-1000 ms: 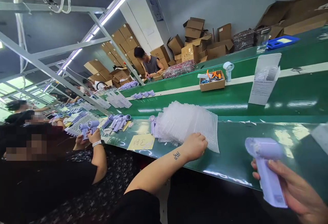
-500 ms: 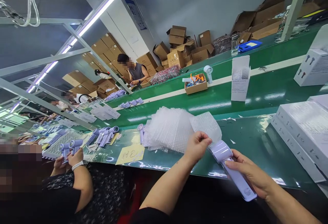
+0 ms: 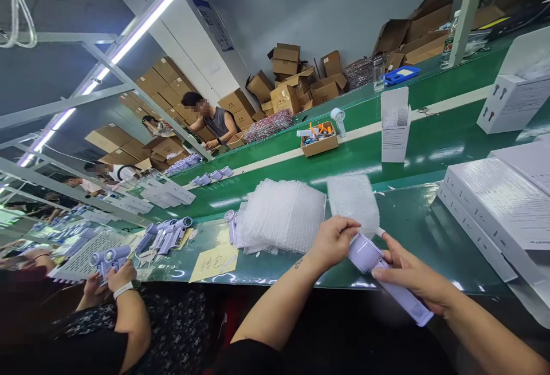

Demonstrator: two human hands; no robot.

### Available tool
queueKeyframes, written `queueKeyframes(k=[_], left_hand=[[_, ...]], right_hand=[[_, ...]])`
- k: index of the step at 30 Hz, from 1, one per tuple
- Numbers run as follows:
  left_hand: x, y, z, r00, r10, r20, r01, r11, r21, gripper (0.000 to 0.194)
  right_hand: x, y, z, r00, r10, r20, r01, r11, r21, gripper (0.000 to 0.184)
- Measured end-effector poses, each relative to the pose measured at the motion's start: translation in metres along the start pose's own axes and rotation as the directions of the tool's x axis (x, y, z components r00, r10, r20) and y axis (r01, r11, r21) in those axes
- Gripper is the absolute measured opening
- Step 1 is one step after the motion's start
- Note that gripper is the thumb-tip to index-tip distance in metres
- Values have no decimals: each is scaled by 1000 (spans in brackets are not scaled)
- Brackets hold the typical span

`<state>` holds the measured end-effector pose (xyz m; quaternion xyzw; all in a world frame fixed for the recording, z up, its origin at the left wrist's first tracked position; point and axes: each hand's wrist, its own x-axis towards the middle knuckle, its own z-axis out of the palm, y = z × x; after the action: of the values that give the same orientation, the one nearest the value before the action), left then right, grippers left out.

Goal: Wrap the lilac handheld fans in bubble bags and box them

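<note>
A lavender handheld fan lies tilted in my right hand, whose fingers wrap round its handle just below the round head. My left hand pinches the near edge of a clear bubble wrap bag right by the fan head. The bag's far end spreads out over the green bench. To the left of it, a fanned stack of bubble wrap bags rests on the bench. Another lavender fan stands partly hidden at that stack's left side.
White printed boxes are stacked at right. An open white box and a small carton of parts stand on the green conveyor. At left, a co-worker's hands hold lavender fans beside a yellow note.
My left hand has lifted a bubble wrap bag off the stack and brought it to the fan. My right hand has carried the fan leftward to meet it. The view has swung right.
</note>
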<state>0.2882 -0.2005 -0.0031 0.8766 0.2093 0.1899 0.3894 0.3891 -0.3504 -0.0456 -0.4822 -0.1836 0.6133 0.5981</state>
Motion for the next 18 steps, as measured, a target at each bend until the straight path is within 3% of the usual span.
queueKeyframes(k=[4,7,9,10,14,18], left_hand=[[-4,6,0,968,247,-49,-236,957,168,15],[-17,4,-4,838,546,-24,-487,767,418,16],[-29,-1,-8,751,660,22,-559,617,553,13],[-34,-5,-11,730,682,39,-567,573,592,11],[-45,-19,-18,726,673,138,-581,495,646,14],[-33,-30,-15,755,605,252,-571,417,708,21]], right_hand=[[4,0,-6,986,-7,169,2,1000,28,77],[3,-1,-7,994,-81,74,79,996,32,56],[0,-1,-6,989,-149,18,149,989,15,54],[-1,0,-5,983,-181,-2,181,983,5,53],[-2,5,2,979,-192,-63,191,981,-20,53],[-1,6,7,990,-44,-136,46,999,11,54]])
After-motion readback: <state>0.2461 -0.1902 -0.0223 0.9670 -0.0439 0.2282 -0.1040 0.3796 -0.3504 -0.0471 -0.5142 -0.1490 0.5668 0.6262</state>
